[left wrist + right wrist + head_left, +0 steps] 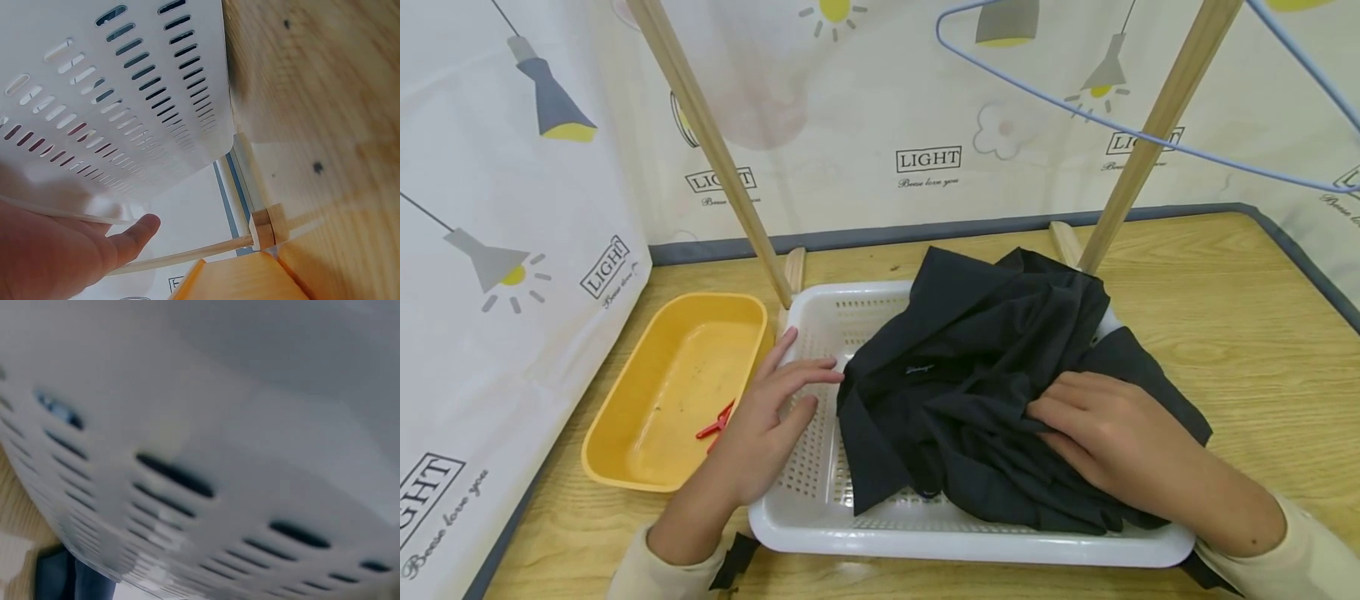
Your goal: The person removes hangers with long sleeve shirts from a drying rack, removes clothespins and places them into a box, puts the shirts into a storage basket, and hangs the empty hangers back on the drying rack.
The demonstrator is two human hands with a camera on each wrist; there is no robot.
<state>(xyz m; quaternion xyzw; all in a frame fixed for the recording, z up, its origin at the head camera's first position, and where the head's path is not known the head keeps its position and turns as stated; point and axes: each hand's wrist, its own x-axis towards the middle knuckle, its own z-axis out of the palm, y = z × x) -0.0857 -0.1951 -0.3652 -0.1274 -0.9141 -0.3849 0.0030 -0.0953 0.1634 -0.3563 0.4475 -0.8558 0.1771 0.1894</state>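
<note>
A crumpled black garment (985, 333) with a small white script mark lies in a white slotted plastic basket (977, 546). Its cloth spills over the basket's right side. My right hand (1097, 429) pinches a fold of it between thumb and curled fingers, over the right half of the basket. At the left rim, my left hand (767, 425) has its fingers extended, fingertips right by the garment's left edge, holding nothing. The left wrist view shows that hand (69, 256) along the basket's outer wall (169, 137). In the right wrist view the slotted wall (219, 437) fills the frame, hiding the hand.
Left of the basket stands a yellow tub (692, 358) with red clips (715, 423) inside. Two wooden posts (722, 158) rise behind the basket. A light-blue hanger (1045, 87) hangs at upper right. Printed cloth walls (850, 100) border the wooden table (1240, 308).
</note>
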